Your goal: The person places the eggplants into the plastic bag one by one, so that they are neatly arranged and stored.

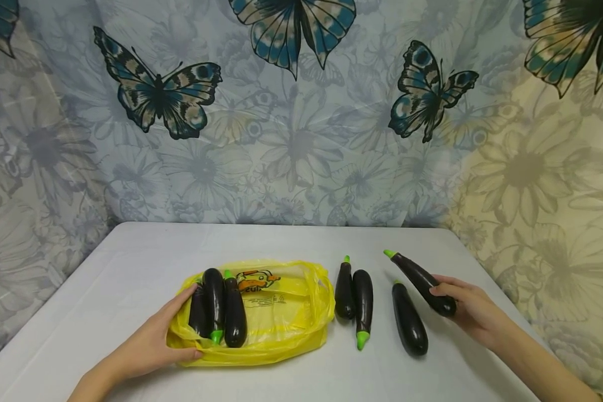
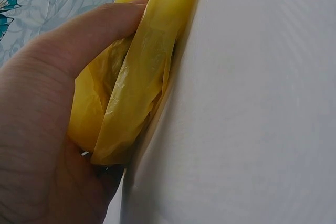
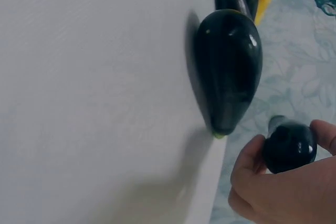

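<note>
My right hand (image 1: pixel 469 307) grips a dark eggplant (image 1: pixel 422 282) by its thick end, and its green stem points up and left. In the right wrist view this eggplant (image 3: pixel 289 148) sits between thumb and fingers, above the table. Another eggplant (image 1: pixel 410 321) lies just left of it. My left hand (image 1: pixel 153 335) holds the left end of a yellow plastic bag (image 1: pixel 286 321), with the thumb over the front rim. Inside the bag's left part, three eggplants (image 1: pixel 235 312) lie side by side. The left wrist view shows the thumb (image 2: pixel 100 27) against the yellow plastic; the other fingers are largely hidden.
Right of the bag, two more eggplants lie close together, one (image 1: pixel 344 290) with its stem away from me and one (image 1: pixel 364 301) with its stem toward me. Everything stands on a white-covered table (image 1: pixel 146 262). A butterfly-patterned cloth (image 1: pixel 301 145) hangs behind and at both sides.
</note>
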A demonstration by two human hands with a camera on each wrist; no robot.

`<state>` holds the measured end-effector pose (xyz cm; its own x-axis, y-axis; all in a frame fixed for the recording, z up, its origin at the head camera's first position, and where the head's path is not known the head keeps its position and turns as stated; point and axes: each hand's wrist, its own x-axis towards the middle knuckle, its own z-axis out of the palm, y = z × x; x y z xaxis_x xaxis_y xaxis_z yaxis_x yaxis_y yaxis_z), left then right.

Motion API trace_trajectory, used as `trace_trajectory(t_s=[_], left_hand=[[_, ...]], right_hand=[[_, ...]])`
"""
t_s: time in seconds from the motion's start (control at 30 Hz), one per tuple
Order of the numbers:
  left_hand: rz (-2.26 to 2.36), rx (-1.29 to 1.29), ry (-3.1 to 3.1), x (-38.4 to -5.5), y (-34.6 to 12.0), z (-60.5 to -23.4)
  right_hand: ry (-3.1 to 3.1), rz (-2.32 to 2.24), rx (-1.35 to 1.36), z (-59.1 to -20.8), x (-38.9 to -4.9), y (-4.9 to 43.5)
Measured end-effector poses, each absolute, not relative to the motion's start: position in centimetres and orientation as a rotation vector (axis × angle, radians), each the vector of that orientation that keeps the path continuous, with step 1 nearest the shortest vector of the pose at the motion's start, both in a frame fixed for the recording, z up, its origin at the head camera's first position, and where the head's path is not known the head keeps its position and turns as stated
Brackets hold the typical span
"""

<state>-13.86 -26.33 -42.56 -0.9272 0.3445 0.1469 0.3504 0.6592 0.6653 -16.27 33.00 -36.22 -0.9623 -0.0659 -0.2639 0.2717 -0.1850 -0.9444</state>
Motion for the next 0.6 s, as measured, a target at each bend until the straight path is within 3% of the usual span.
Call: trace_trajectory(t_s=[0.6], left_hand=[[-1.151,-0.619,-2.839,-14.0,-26.4,-42.6]], right_hand=[[1.964,-2.248,0.152,-33.7,-17.1,29.9]])
